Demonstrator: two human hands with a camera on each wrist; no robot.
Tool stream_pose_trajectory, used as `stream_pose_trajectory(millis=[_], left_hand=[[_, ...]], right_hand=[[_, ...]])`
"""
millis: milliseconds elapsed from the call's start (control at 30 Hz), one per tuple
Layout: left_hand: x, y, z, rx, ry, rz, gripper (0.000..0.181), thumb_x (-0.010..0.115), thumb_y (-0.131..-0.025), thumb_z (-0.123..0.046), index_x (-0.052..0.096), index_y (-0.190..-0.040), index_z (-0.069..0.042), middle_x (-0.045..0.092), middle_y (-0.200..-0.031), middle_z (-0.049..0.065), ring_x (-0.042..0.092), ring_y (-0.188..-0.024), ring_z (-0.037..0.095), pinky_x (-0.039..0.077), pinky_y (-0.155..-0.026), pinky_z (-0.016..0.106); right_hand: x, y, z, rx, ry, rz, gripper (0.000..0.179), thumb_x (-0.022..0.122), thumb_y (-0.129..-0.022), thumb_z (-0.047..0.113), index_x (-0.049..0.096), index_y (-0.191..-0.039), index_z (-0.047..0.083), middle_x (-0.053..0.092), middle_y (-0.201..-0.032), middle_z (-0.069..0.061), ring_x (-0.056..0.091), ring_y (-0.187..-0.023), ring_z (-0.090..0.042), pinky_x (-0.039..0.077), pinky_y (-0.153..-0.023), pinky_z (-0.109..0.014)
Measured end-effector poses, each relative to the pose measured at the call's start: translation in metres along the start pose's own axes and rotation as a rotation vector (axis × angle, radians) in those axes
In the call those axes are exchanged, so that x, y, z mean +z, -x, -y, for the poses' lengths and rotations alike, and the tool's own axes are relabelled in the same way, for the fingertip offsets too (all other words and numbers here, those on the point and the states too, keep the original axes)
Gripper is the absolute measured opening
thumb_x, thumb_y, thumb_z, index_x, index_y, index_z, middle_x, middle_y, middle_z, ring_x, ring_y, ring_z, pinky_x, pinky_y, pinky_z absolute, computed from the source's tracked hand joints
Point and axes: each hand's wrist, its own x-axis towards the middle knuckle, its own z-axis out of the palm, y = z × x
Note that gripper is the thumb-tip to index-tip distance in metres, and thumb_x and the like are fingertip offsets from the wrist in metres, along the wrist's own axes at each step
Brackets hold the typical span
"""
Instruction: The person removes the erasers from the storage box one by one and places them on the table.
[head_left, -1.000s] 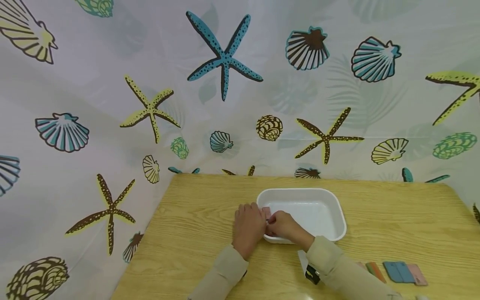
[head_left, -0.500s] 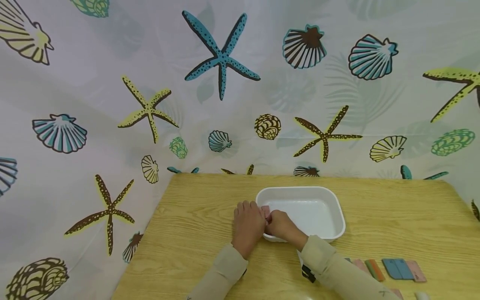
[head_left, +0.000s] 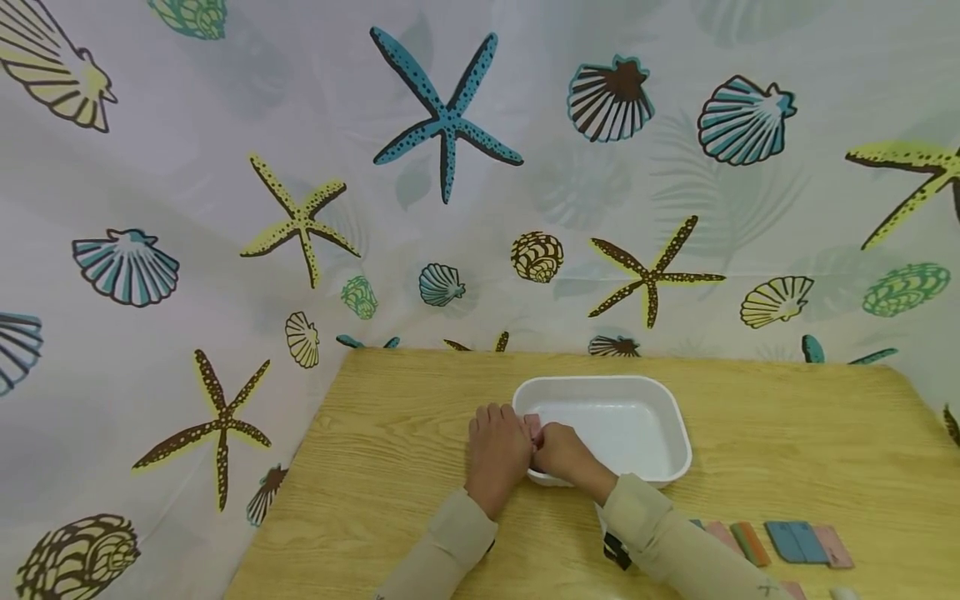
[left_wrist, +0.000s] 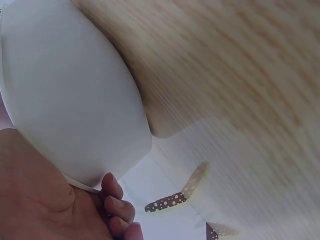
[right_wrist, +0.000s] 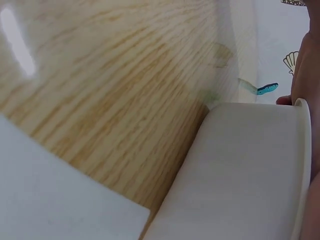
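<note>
At the left end of a white basin [head_left: 645,479], my two hands meet over the rim. Between them shows a flat pink piece [head_left: 532,423], mostly covered by fingers. My left hand [head_left: 497,454] holds it from the left, palm along the basin's rim; the left wrist view shows curled fingertips [left_wrist: 116,205] beside the basin's outer wall [left_wrist: 75,85]. From the right, my right hand [head_left: 562,450] pinches at the same piece with bent fingers, wrist over the near rim. The right wrist view has mostly the basin's side [right_wrist: 235,170]; the pinching fingertips are hidden there.
Flat blue pieces [head_left: 789,542], a pink one [head_left: 832,546] and a green-and-orange one [head_left: 750,543] lie on the wooden table [head_left: 390,433] at the lower right. A patterned cloth [head_left: 480,275] hangs behind the table and along its left side.
My right hand has closed in slightly round the pink piece, its fingers more bent and its forearm a little to the left. The left hand stays in place.
</note>
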Motion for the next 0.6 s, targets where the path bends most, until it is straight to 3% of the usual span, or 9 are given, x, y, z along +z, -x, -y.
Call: stream_pose_trajectory(millis=[233,367,600], left_hand=[[0.001,0.000,-0.001,-0.010,-0.022,0.067,0.029,0.047,-0.093,-0.027,0.051,-0.073,-0.005,0.041,-0.069,0.006,0.036,-0.068,0.022,0.031,-0.061,0.033],[0.001,0.000,-0.002,-0.028,-0.016,0.063,0.029,0.048,-0.092,-0.028,0.052,-0.076,-0.004,0.044,-0.073,0.008,0.040,-0.072,0.024,0.033,-0.063,0.034],[0.000,-0.002,-0.002,-0.075,0.014,0.129,0.029,0.047,-0.093,-0.029,0.055,-0.084,-0.002,0.048,-0.080,0.010,0.042,-0.078,0.026,0.036,-0.070,0.038]], right_hand=[[-0.007,0.004,0.000,0.003,-0.012,-0.008,0.020,0.064,-0.073,0.013,0.056,-0.056,0.008,0.047,-0.052,0.003,0.043,-0.050,-0.012,0.035,-0.047,-0.026],[-0.018,0.007,-0.002,0.007,-0.038,-0.024,0.018,0.065,-0.078,0.018,0.060,-0.067,0.004,0.054,-0.059,0.001,0.048,-0.055,-0.012,0.040,-0.052,-0.027],[-0.047,0.021,-0.008,0.084,-0.099,-0.039,0.022,0.068,-0.081,0.021,0.064,-0.087,0.001,0.063,-0.068,0.001,0.058,-0.068,-0.011,0.045,-0.065,-0.030]])
